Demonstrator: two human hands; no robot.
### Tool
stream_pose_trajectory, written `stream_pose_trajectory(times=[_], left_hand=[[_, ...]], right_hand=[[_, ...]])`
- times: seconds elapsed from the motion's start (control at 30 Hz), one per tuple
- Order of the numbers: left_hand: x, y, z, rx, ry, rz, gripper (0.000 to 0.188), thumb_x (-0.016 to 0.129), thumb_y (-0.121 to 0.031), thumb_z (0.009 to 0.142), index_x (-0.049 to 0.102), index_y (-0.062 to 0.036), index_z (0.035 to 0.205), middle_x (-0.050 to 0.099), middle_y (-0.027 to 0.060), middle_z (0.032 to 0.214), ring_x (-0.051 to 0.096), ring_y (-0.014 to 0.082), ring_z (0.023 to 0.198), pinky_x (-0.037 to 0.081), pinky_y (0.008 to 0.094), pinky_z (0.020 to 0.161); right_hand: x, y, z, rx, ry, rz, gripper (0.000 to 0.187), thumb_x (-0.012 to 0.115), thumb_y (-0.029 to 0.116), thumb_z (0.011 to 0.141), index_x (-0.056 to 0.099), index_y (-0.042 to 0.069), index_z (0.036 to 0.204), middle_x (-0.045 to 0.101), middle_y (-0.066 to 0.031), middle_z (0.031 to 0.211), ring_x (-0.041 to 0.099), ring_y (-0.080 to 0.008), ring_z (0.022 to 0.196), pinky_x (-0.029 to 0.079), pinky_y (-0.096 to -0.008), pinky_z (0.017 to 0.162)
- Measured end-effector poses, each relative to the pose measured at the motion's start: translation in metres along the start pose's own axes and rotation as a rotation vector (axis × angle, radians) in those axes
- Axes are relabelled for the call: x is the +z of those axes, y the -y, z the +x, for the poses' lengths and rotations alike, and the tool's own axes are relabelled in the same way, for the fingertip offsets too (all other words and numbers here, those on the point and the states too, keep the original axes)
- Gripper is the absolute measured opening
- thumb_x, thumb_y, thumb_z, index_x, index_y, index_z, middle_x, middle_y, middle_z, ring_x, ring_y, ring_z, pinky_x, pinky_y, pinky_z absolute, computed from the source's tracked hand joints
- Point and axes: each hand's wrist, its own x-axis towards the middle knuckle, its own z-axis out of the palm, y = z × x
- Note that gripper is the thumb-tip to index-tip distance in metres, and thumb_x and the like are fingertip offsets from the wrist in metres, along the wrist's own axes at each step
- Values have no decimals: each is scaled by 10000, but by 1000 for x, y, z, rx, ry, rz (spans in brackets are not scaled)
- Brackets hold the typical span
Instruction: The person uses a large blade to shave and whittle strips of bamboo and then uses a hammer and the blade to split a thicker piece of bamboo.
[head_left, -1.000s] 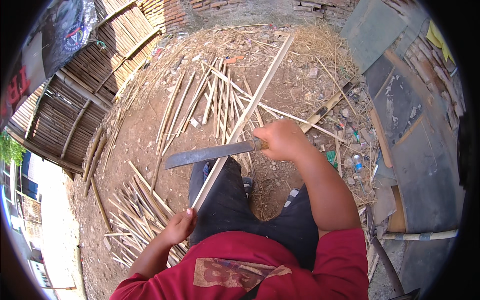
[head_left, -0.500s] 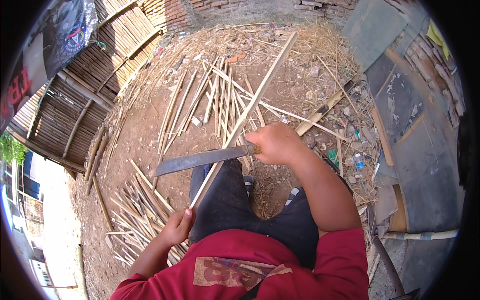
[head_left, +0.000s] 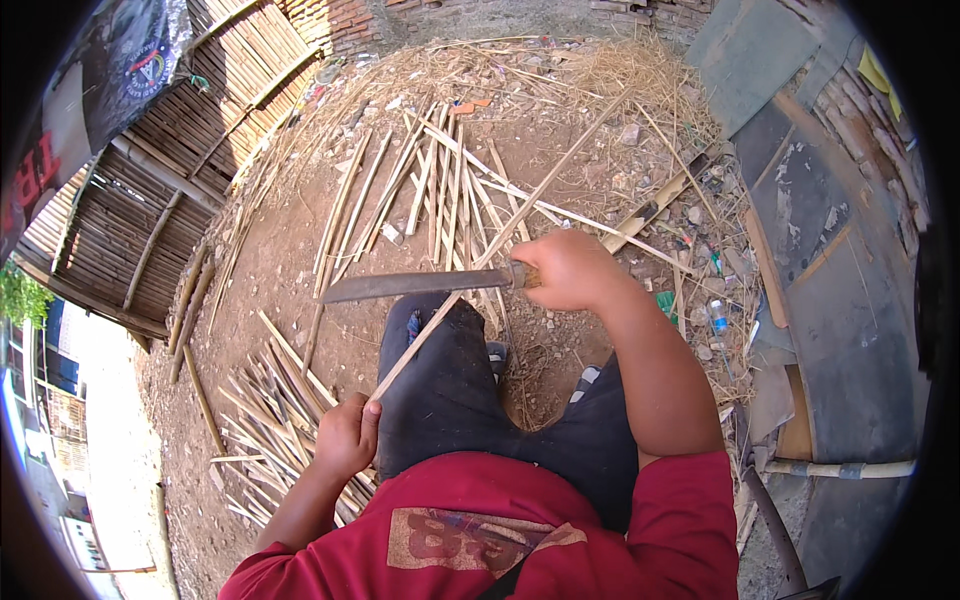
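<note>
L hand [head_left: 348,437] is wrapped round the near end of a long thin strip [head_left: 560,165], fingers curled tight, thumb along the top. Strip slants up & away to the R, passing over the person's L knee; far end reaches out toward the straw [head_left: 650,70] by the back wall. R hand [head_left: 568,270] is closed firmly round the handle of a big knife [head_left: 420,287], fist full. Blade points L, approx. level, & crosses over the strip just beyond the L knee; can't tell if the edge touches it.

Under the strip: dark trousers [head_left: 430,400], knees apart, w/ red shirt [head_left: 470,485] nearer. Sandals [head_left: 586,382] show btwn the legs.

More strips lie about: a loose spread [head_left: 434,195] on the dirt ground [head_left: 270,260] ahead, some crossing each other, & a thick pile [head_left: 285,420] just beside the L hand, on its L. Off to the R, a split bamboo piece [head_left: 660,202] & a small clear bottle [head_left: 718,316] lie among rubble, w/ big dark boards [head_left: 850,340] past them. Bamboo wall [head_left: 150,230] upper L, brick wall [head_left: 350,22] at the back.
</note>
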Motion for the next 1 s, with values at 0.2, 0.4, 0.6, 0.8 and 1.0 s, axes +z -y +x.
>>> stream_pose_trajectory(times=[0.2, 0.4, 0.6, 0.8, 1.0], left_hand=[[6, 11, 0, -50, -32, -13, 372, 518, -344, 1062, 555, -13, 898, 616, 279, 723, 615, 522, 730, 462, 583, 649], [4, 7, 1, -29, -147, 20, 357, 523, -347, 1061, 581, -14, 948, 624, 273, 738, 621, 517, 731, 469, 578, 649], [-2, 18, 0, -107, -140, 7, 367, 501, -337, 1074, 593, -5, 948, 620, 270, 732, 622, 507, 727, 472, 552, 652], [7, 8, 3, -55, -100, -90, 384, 499, -327, 1075, 550, -2, 878, 598, 277, 710, 602, 518, 696, 459, 548, 635], [2, 22, -1, -63, -21, -213, 488, 421, -387, 1113, 541, 2, 844, 553, 190, 645, 578, 385, 601, 453, 476, 601]], right_hand=[[10, -58, 4, 120, -301, 162, 321, 781, 245, 798, 730, 63, 1058, 710, -207, 843, 700, -397, 828, 544, -470, 744], [5, -7, 5, -44, -24, 107, 245, 740, 210, 794, 717, 124, 1023, 707, -174, 814, 712, -374, 833, 546, -466, 738], [4, -64, 2, 136, -425, 391, 221, 743, 234, 846, 706, 69, 988, 681, -151, 748, 706, -320, 750, 532, -427, 695], [18, 10, 5, -234, -31, -89, 203, 771, 198, 807, 678, 56, 917, 650, -128, 732, 660, -305, 707, 512, -427, 685], [4, -64, 4, 158, -235, 263, 249, 774, 216, 838, 716, 38, 1003, 703, -185, 832, 703, -330, 782, 532, -419, 727]])
